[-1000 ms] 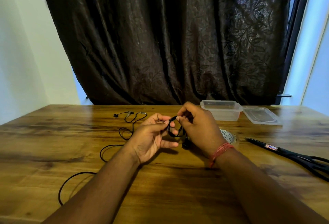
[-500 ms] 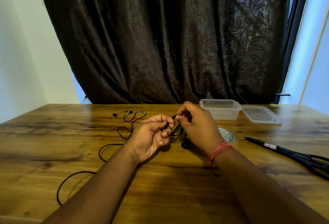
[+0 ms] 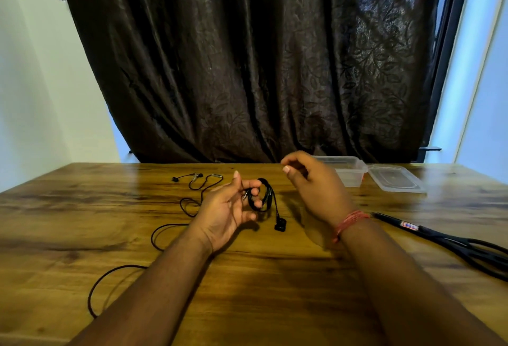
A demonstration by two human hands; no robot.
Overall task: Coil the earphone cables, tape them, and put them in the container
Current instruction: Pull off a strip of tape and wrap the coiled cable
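Coiled earphone (image 3: 262,194) between scissors (image 3: 450,244) and a loose cable (image 3: 170,230) on the table (image 3: 82,208).

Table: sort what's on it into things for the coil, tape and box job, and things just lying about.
For the job:
coiled earphone, held by left hand
uncoiled earphone
container
scissors

Lying about:
lid
curtain, as backdrop

The tape roll isn't visible now.

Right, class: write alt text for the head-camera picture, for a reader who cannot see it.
A person's left hand holds a coiled black earphone cable above a wooden table, while the right hand hovers beside it, holding nothing. A second earphone cable lies uncoiled on the left; a clear container, its lid and scissors lie right.
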